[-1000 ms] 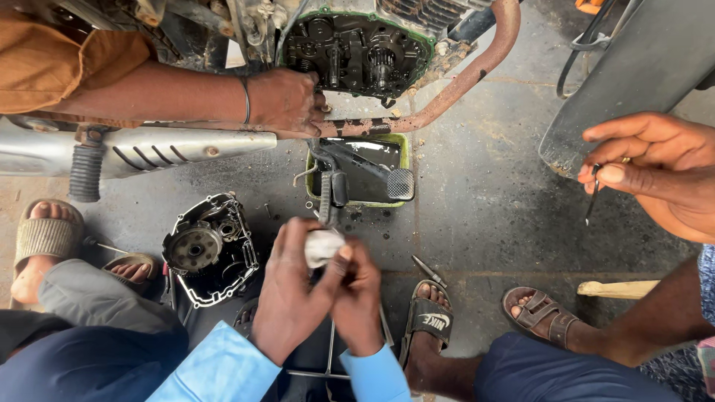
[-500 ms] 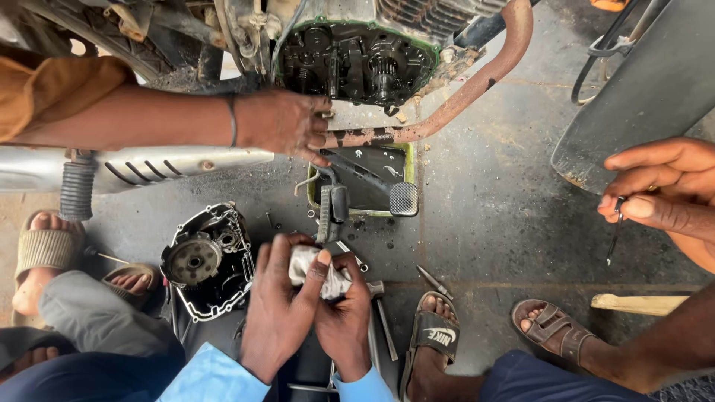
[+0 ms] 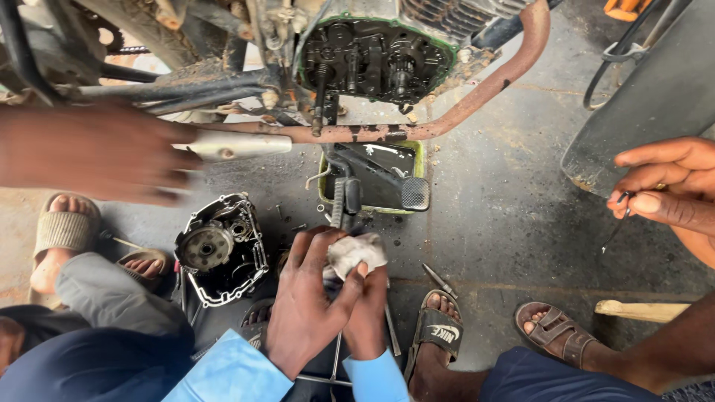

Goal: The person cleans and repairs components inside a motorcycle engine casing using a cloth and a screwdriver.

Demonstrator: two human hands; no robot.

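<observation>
My left hand [image 3: 309, 301] and my right hand [image 3: 369, 309] are pressed together low in the middle, both closed around a crumpled whitish rag [image 3: 356, 251]. Whatever the rag wraps is hidden. Just above my hands stands a black kick lever with a rubber pedal [image 3: 414, 193], over a green tray of dark oil [image 3: 372, 173]. Beyond that is the open motorcycle engine [image 3: 372, 56] with exposed gears. A removed engine cover [image 3: 217, 249] lies on the concrete left of my hands.
A co-worker's blurred hand [image 3: 97, 152] reaches in from the left near a rusty exhaust pipe [image 3: 417, 130]. Another person's hands [image 3: 666, 193] at the right hold a thin tool. Sandalled feet, a screwdriver [image 3: 439, 281] and a wooden stick [image 3: 644, 309] lie around.
My hands with the rag have dropped a little lower in view. The co-worker's hand has left the engine frame and swung out to the left, now blurred.
</observation>
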